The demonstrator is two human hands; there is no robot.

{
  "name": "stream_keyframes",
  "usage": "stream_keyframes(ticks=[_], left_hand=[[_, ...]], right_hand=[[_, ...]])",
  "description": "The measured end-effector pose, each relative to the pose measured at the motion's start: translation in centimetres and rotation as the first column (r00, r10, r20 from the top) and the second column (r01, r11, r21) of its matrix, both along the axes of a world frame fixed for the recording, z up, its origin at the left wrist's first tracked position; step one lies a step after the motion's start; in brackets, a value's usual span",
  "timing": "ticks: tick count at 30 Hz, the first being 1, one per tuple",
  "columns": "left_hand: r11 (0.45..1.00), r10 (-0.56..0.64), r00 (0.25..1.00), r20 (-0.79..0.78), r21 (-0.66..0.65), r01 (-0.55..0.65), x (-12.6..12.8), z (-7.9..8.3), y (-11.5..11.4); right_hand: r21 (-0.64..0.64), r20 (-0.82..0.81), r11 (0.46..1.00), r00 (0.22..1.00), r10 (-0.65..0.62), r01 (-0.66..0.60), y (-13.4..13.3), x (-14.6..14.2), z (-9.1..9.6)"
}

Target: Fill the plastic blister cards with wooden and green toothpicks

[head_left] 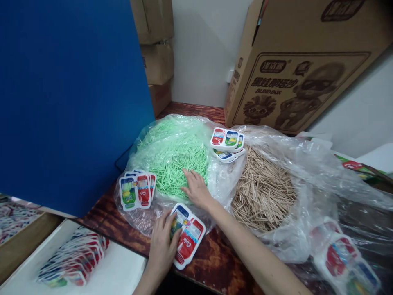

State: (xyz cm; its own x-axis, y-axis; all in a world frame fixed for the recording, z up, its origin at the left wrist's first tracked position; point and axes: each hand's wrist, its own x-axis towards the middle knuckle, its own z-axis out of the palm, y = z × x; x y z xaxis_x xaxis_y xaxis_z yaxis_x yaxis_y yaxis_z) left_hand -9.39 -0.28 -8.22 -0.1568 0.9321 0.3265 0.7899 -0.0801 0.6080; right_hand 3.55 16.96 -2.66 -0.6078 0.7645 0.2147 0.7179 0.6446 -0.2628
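My left hand point(162, 245) grips a small plastic pack with red, blue and white labels point(189, 237) at the near edge of the wooden table point(215, 254). My right hand point(196, 189) reaches into a heap of green sticks point(173, 157) lying in a clear plastic bag, its fingers curled down on the sticks. A fan of similar labelled packs point(137, 189) leans on the bag just left of that hand. Another stack of packs point(227, 143) sits between the green heap and a heap of plain wooden sticks point(262, 190).
A large blue board point(70, 98) stands at the left. A tilted cardboard box point(294, 69) leans at the back right, with stacked boxes point(156, 53) behind. A white tray point(123, 272) with several packs point(73, 258) lies lower left. More packs point(344, 256) lie under plastic lower right.
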Motion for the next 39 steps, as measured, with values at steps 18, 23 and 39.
stream_keyframes(ticks=[18, 23, 39], left_hand=[[1.0, -0.002, 1.0, 0.019, 0.01, 0.002, -0.1, 0.3, 0.1], [1.0, -0.001, 0.999, 0.039, 0.006, 0.001, -0.1, 0.3, 0.2], [0.999, -0.022, 0.999, 0.029, -0.025, 0.023, -0.2, 0.4, 0.2]], right_hand=[[-0.121, 0.022, 0.972, 0.98, -0.199, 0.201, 0.6, 1.4, 1.0], [0.028, -0.01, 0.987, 0.987, -0.157, 0.158, -0.4, 2.6, 1.8], [-0.219, 0.134, 0.951, 0.972, -0.191, 0.217, 0.8, 0.0, 2.5]])
